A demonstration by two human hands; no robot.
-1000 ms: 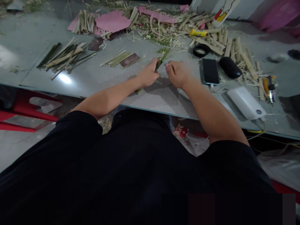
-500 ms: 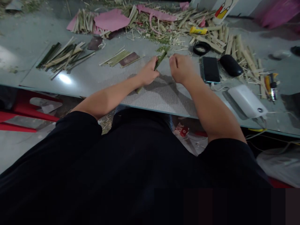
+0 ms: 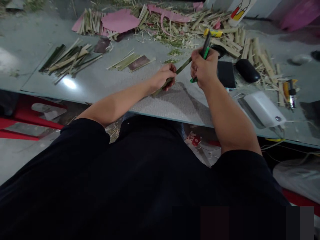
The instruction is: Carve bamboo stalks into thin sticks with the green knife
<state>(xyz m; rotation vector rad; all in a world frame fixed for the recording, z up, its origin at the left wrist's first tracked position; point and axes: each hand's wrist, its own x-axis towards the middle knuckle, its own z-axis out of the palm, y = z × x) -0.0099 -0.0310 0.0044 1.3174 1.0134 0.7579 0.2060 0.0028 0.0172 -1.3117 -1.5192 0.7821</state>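
My left hand (image 3: 167, 78) is closed around a long green stalk strip (image 3: 184, 66). One end of the strip slants down toward the table's front edge; the other reaches up to the fingers of my right hand (image 3: 205, 66). That hand grips a green and black utility knife (image 3: 206, 46), its dark end pointing up and away from me. Whether the right fingers also pinch the strip's tip is hard to make out. Left of my hands lie several flat pale-green strips (image 3: 125, 62) beside a brown patch (image 3: 139, 63).
A bundle of green and tan strips (image 3: 71, 60) lies at the left. Shavings and pink paper (image 3: 120, 21) spread along the back. On the right are a phone (image 3: 226, 75), a black mouse-shaped object (image 3: 247, 70), a white box with a cable (image 3: 264, 108) and a yellow tube (image 3: 215, 33).
My right hand has turned and moved slightly right, bringing the utility knife into sight. My left hand has shifted a little right, and the strip now tilts lower toward the right hand.
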